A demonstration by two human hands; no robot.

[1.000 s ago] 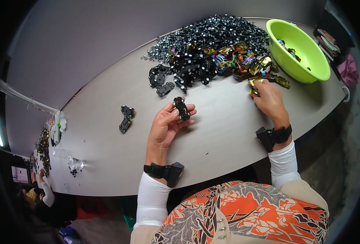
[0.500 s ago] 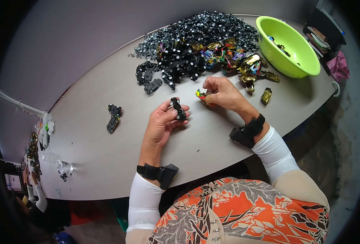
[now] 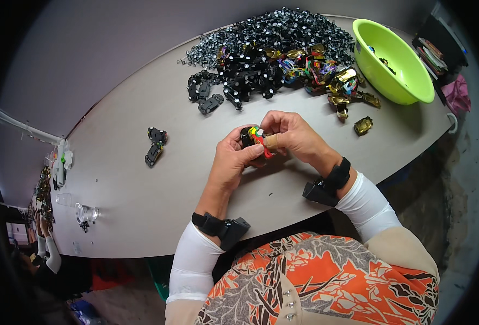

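Observation:
Over the table, my left hand (image 3: 233,157) is closed on a black toy car chassis (image 3: 245,137), partly hidden by the fingers. My right hand (image 3: 294,133) pinches a red, yellow and green toy car body shell (image 3: 256,132) against the chassis. The two parts touch, but I cannot tell whether they are joined. Beyond my hands lies a heap of black chassis (image 3: 250,76) with wheels. Beside it is a pile of gold and multicoloured shells (image 3: 337,81). One gold shell (image 3: 363,125) lies apart, to the right of my right hand.
A large mound of small wheel-and-axle parts (image 3: 282,32) covers the far side. At far right a lime green bowl (image 3: 393,70) holds a few pieces. Two toy cars (image 3: 155,146) lie to the left. A clear plastic cup (image 3: 86,212) stands nearer a co-worker's hands (image 3: 42,221).
My hands have come together, bringing the coloured shell from the right onto the chassis in my left hand. The view has shifted slightly.

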